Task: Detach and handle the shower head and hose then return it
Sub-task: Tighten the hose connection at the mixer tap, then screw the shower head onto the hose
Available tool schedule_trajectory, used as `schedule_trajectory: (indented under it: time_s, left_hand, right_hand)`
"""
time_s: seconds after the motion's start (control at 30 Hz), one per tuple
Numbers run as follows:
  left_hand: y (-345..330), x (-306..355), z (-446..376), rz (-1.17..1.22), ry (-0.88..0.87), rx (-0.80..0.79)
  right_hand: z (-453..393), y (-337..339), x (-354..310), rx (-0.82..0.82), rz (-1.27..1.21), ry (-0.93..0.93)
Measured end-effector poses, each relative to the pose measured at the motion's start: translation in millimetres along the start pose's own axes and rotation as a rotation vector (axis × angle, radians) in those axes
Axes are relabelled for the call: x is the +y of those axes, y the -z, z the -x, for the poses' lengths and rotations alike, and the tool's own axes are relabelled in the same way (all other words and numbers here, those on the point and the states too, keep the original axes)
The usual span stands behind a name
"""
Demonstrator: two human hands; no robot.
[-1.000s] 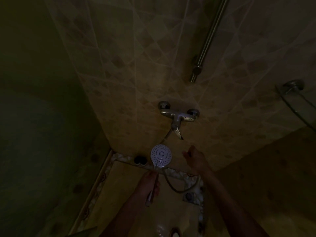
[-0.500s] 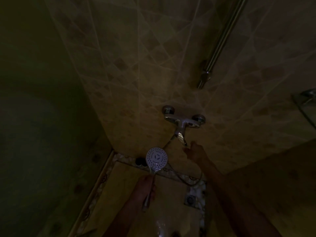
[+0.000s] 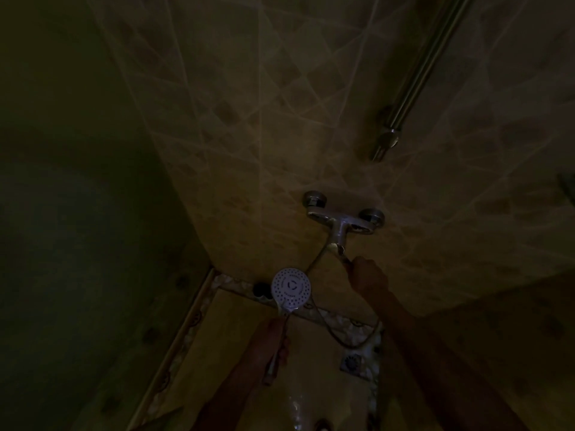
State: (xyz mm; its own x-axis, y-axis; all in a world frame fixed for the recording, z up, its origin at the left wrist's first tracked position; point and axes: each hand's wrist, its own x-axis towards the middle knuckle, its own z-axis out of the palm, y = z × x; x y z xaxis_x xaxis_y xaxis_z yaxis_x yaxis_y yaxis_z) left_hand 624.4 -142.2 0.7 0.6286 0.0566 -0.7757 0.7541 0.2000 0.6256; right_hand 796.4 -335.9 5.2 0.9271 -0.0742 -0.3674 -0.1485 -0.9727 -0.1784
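— What do the hands hold?
— My left hand is closed around the shower head handle, low by the wall. My right hand grips the tap lever.
— Anything around?
— The hose hangs between; a rail above, a drain below.

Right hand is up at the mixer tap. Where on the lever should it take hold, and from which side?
Grip the lever at its free lower tip, where the right hand is now, coming from below and the right. It slants down from the mixer tap, so the tip gives the most leverage, and that side stays clear of the hose on its left.
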Motion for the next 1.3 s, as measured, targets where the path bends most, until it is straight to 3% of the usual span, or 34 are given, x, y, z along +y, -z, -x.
schedule_trajectory:
  time_s: [0.33, 0.57, 0.8, 0.97, 1.3]
  left_hand:
    - [-1.8, 5.4, 5.3, 0.029, 0.041, 0.014]
    - [-1.7, 8.6, 22.3, 0.093, 0.006, -0.058]
    - [-5.5, 8.4, 38.3, 0.261, 0.003, -0.132]
    - [-9.8, 8.4, 46.5, 0.341, -0.057, -0.195]
    - [-37.5, 19.7, 64.3, 0.472, -0.222, -0.227]
  right_hand:
    - [5.3, 9.9, 6.6, -0.132, -0.144, -0.009]
    - [47.0, 12.3, 26.8, -0.282, -0.609, -0.026]
    - [117.4, 17.2, 31.9, -0.196, -0.831, 0.054]
    - [160.2, 3.2, 38.9, -0.096, -1.036, -0.005]
    - [240.6, -32.4, 40.4, 0.075, -1.175, 0.048]
